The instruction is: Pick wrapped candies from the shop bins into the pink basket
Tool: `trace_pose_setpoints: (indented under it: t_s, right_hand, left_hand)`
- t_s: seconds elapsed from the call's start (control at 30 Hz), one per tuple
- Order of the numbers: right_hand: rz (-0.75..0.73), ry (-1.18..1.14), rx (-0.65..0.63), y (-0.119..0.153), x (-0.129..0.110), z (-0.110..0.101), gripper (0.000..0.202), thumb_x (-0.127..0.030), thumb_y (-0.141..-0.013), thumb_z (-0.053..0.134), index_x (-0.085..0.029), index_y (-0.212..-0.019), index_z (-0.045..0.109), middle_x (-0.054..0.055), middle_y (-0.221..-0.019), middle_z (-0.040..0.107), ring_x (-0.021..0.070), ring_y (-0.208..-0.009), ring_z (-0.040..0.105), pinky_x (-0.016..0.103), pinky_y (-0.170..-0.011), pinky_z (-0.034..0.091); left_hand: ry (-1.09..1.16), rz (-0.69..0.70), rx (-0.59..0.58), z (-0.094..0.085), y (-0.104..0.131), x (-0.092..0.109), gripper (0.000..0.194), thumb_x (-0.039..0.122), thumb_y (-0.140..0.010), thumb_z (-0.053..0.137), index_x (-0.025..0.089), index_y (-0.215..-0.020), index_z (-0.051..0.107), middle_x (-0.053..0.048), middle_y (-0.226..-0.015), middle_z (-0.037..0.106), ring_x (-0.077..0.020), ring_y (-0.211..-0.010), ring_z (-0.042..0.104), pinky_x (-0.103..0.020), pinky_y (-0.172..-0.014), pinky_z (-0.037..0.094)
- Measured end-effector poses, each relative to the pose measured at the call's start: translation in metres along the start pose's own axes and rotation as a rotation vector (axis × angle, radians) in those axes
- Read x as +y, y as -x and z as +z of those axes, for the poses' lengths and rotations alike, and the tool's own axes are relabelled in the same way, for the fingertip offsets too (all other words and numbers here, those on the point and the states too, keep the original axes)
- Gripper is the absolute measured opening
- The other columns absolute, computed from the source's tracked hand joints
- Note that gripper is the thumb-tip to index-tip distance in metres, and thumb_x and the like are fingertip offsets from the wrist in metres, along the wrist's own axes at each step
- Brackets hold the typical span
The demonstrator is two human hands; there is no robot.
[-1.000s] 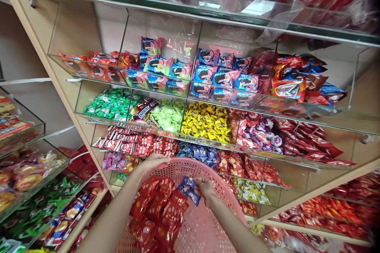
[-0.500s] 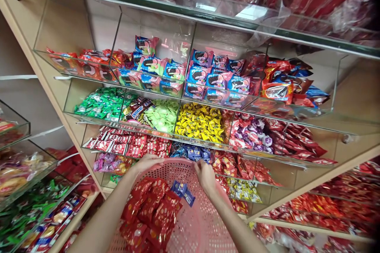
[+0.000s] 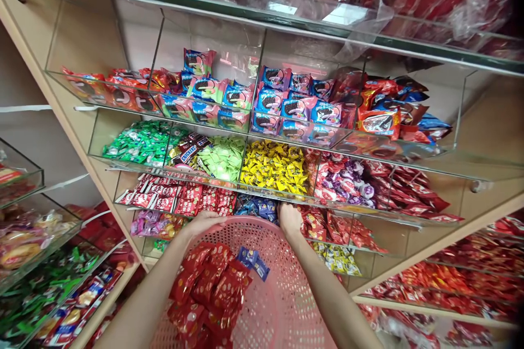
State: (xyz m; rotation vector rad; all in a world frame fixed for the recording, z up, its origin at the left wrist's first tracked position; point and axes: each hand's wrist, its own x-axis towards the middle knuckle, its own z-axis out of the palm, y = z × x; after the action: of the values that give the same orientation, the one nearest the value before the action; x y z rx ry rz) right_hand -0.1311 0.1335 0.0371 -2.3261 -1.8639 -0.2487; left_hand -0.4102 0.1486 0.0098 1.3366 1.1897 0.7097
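My left hand [image 3: 205, 222] grips the far left rim of a pink perforated plastic basket [image 3: 282, 262], tilted up in front of me. Inside lie a pile of shiny red packets [image 3: 213, 289] and a few small blue packets [image 3: 254, 262]. Beyond the basket's far rim, my right hand [image 3: 290, 219] reaches into a low shelf bin, at the edge of the blue wrapped sweets [image 3: 264, 208]. Red packets [image 3: 314, 223] lie just to its right. Its knuckles are bent, but the fingertips are hidden down in the bin, so what they hold does not show.
Clear-fronted shelf bins rise ahead, with yellow wrapped sweets [image 3: 276, 169], green sweets [image 3: 139, 142] and blue-and-pink cookie packs [image 3: 270, 101]. A glass shelf edge [image 3: 229, 8] crosses above. More stocked bins flank both sides, including green packets [image 3: 45, 283] at lower left.
My right hand has moved forward and slightly right, from over the basket's rim to the bin beyond. My left hand stays on the rim, and the basket's contents look the same.
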Motion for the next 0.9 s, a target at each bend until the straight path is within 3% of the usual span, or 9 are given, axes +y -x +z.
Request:
trace_pose_setpoints:
  t_s: [0.1,0.33,0.43,0.57,0.67,0.73,0.9]
  right_hand:
    - [-0.023,-0.004,-0.01,-0.001,0.004,-0.002,0.034,-0.022,-0.091,0.027,-0.012,-0.092,0.06,0.017,-0.081,0.066,0.0232,-0.076,0.065,0.03,-0.063,0.043]
    - [-0.147,-0.06,0.074,0.025,0.027,-0.003,0.041,-0.019,-0.09,0.029,-0.021,-0.129,0.041,0.011,-0.097,0.065,0.0161,-0.072,0.062,0.024,-0.061,0.041]
    - [-0.244,-0.243,0.182,0.048,0.029,-0.01,0.039,-0.026,-0.091,0.03,-0.022,-0.126,0.047,0.008,-0.085,0.063,0.0151,-0.069,0.059,0.022,-0.06,0.039]
    - [-0.28,-0.722,0.239,0.081,0.019,-0.02,0.037,-0.037,-0.089,0.036,-0.02,-0.107,0.064,0.005,-0.074,0.056,0.0144,-0.069,0.052,0.024,-0.065,0.041]
    - [-0.205,-1.031,0.147,0.094,0.012,-0.017,0.034,-0.043,-0.083,0.046,-0.019,-0.087,0.069,0.006,-0.082,0.056,0.0158,-0.078,0.051,0.026,-0.071,0.042]
    - [-0.174,-1.135,0.014,0.096,0.01,-0.008,0.035,-0.045,-0.081,0.047,-0.017,-0.08,0.068,0.006,-0.083,0.057,0.0162,-0.077,0.051,0.026,-0.069,0.042]
    - [-0.176,-1.055,-0.336,0.091,0.016,0.024,0.035,-0.039,-0.082,0.04,-0.016,-0.06,0.054,-0.001,-0.055,0.045,0.0101,-0.054,0.038,0.021,-0.05,0.032]
  left_hand:
    - [-0.001,-0.012,0.001,0.0,0.002,0.002,0.04,0.05,-0.057,0.069,0.012,-0.07,0.07,-0.008,-0.075,0.072,-0.0181,-0.071,0.063,-0.027,-0.069,0.044]
    - [0.015,-0.002,0.008,0.002,0.008,0.01,0.035,0.046,-0.055,0.072,0.013,-0.066,0.07,-0.007,-0.072,0.071,-0.0171,-0.071,0.062,-0.027,-0.073,0.043]
    - [0.025,-0.017,0.018,0.004,0.009,0.015,0.035,0.045,-0.051,0.074,0.012,-0.065,0.07,-0.006,-0.07,0.071,-0.0171,-0.07,0.062,-0.027,-0.072,0.043]
    - [0.042,-0.039,0.034,0.007,0.012,0.017,0.037,0.047,-0.051,0.073,0.013,-0.065,0.07,-0.006,-0.07,0.071,-0.0164,-0.068,0.062,-0.027,-0.069,0.044]
    - [0.046,-0.045,0.04,0.007,0.012,0.016,0.038,0.048,-0.051,0.073,0.013,-0.066,0.07,-0.006,-0.071,0.071,-0.0162,-0.066,0.061,-0.026,-0.066,0.044]
    - [0.042,-0.043,0.042,0.007,0.011,0.014,0.037,0.047,-0.051,0.073,0.012,-0.066,0.071,-0.007,-0.071,0.071,-0.0161,-0.066,0.061,-0.026,-0.067,0.044]
    - [0.04,-0.032,0.026,0.004,0.007,0.01,0.037,0.046,-0.052,0.073,0.012,-0.067,0.071,-0.007,-0.073,0.072,-0.0165,-0.069,0.062,-0.027,-0.071,0.045]
